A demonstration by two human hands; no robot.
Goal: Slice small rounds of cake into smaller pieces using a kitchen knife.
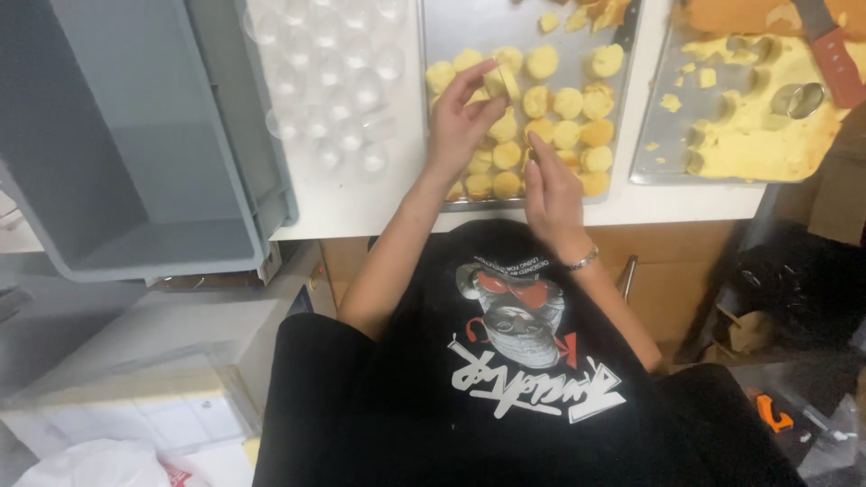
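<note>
Presently itemised, one head view over a white desk (361, 203).

1. Left hand (458, 122): fingers pinched narrow on a round yellow cake piece (502, 83), lifted just above the others.
2. Right hand (550, 194): at the near edge of the metal tray (469, 27), fingers drawn together among the rounds; whether it holds one I cannot tell.
3. Cake rounds (566, 104): small yellow discs, packed close in rows on that tray.
4. Clear plastic mould sheet (334, 81): domed cavities, lying just left of the tray, looks unfilled.
5. Second tray (667, 149): to the right, bearing a yellow cake slab (767, 135) with round holes cut out, a metal ring cutter (798, 99) resting on it, and a red-handled tool (839, 63).
6. Grey plastic crate (153, 153): far left, overhanging the desk edge.

Step judged: sorting or picking cut rounds one by one. A next move would call for a light pinch, since the crumb looks soft.

Packages and signs: white bag with a red mark, lower left; no legible labels on the desk.
</note>
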